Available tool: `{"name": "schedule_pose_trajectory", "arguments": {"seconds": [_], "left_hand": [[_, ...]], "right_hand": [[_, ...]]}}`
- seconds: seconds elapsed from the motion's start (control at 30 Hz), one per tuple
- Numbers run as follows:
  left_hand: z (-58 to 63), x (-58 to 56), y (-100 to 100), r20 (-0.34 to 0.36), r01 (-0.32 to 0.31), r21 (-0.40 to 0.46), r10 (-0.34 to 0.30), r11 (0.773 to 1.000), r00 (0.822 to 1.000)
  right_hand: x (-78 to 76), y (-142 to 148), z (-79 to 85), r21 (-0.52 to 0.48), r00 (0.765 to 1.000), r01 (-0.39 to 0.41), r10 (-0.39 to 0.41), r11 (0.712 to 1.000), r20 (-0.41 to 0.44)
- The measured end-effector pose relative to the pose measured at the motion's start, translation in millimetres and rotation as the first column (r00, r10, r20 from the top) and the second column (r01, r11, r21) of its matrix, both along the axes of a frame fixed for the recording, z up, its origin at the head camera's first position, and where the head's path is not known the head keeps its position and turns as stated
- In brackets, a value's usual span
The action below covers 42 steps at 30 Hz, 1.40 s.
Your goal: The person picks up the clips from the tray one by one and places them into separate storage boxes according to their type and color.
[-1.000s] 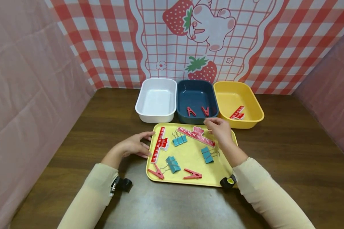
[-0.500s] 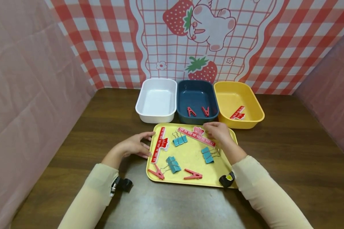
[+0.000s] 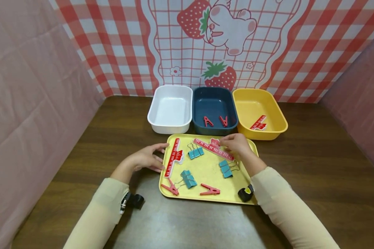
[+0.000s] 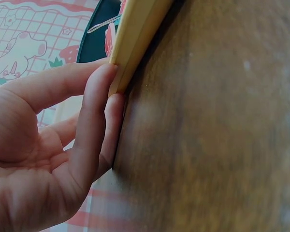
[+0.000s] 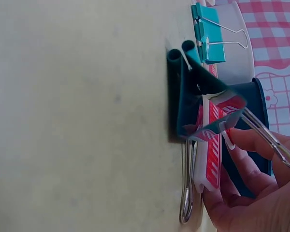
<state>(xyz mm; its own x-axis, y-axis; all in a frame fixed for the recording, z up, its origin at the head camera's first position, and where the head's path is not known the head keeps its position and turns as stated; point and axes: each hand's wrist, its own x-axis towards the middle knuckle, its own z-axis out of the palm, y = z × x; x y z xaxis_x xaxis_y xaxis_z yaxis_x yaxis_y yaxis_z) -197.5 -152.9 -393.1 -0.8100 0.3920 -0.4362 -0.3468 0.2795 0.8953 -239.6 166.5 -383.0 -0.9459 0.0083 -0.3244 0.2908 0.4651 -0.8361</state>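
The right hand [image 3: 237, 144] is pinching a red clip [image 3: 212, 148] between its fingers; the left hand [image 3: 145, 158], fingers spread, is touching the tray [image 3: 202, 172].

Behind the tray [image 3: 202, 169] stand the left bin [image 3: 169, 129], the middle bin [image 3: 210, 131] and the right bin [image 3: 266, 135]; the middle one holds two pegs [image 3: 225, 123], the right one a long clip [image 3: 258, 122]. On the tray, the left long clip [image 3: 172, 157] runs along its left edge, the rear long clip [image 3: 213, 149] lies near its back edge, three binder clips [image 3: 225, 169] lie toward its back, its right and its front left, and two front pegs [image 3: 213, 190] lie near its front edge.
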Motion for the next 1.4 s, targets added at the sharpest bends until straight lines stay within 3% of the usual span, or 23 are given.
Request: {"name": "schedule_pose_trajectory", "arguments": {"seconds": [0.3,0.7,1.4], "left_hand": [[0.9,0.4,0.5,-0.006,0.002,-0.001,-0.002,1.000,1.000],[0.7,0.3,0.7,-0.002,0.004,-0.001,-0.004,1.000,1.000],[2.0,-0.1,0.5,0.001,0.005,-0.010,-0.005,1.000,1.000]], "right_hand": [[0.8,0.3,0.8,-0.089,0.999,-0.015,0.018,0.996,0.027],[3.5,3.0,-1.5,-0.269,0.999,-0.001,0.014,0.963,0.045],[12.6,8.2,13.4,-0.215,0.999,-0.021,0.029,0.976,0.031]]}}
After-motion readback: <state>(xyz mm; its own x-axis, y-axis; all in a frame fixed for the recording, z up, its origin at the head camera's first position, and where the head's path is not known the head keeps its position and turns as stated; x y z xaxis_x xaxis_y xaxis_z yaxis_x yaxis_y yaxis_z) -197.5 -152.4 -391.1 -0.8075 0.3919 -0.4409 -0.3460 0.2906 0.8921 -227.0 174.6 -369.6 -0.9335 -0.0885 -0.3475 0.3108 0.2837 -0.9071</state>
